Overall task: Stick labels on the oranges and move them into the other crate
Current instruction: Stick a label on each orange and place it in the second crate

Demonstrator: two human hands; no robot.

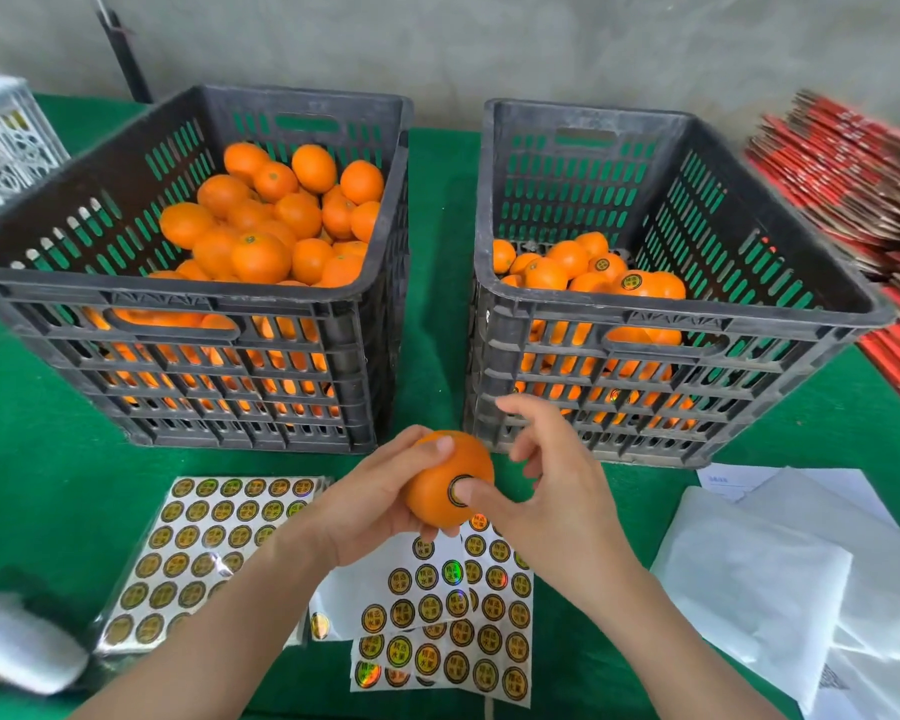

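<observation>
My left hand (375, 504) grips an orange (437, 485) from the left and below, above the sticker sheets. My right hand (546, 491) presses its thumb on a round gold-and-black label (457, 488) on the orange's right side, with the other fingers spread loosely above. The left black crate (178, 298) is heaped with oranges (276, 220). In the right black crate (671, 319) lie fewer oranges (593, 272), several of them showing labels.
Sheets of round gold labels lie on the green table: a wrapped pack (204, 553) at the left and loose sheets (463, 626) under my hands. White papers (780, 579) lie at the right. Red flat cartons (863, 174) are stacked at the far right.
</observation>
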